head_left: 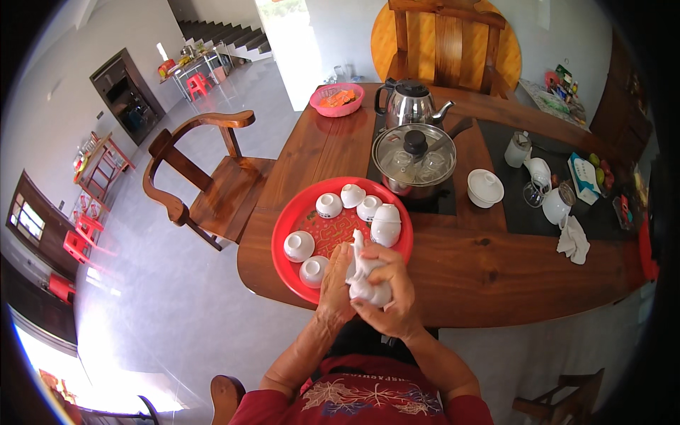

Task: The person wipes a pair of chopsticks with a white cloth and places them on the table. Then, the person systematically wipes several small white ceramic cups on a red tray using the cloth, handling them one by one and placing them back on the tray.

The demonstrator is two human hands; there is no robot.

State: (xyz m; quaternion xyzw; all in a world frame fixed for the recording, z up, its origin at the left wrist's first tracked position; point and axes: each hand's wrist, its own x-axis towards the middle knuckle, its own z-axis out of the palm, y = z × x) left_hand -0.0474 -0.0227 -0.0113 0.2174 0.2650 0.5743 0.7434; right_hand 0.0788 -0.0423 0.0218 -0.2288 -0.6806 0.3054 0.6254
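1. Wooden worktop (482, 276) bears the red tray (280, 225).
2. White bundle (367, 288): at the tray's near rim, long axis pointing away.
3. Right grip (397, 297) clasps it; left grip (336, 287) lies alongside, hold unclear.

We see a wooden table (460, 283): red tray (299, 214) at the near left corner, pink basket (337, 111) at the far left corner, kettle (409, 110) near the far edge, pot (397, 168) just before it, white bowl (486, 190) mid-table, dark panel (520, 218) toward the right end.
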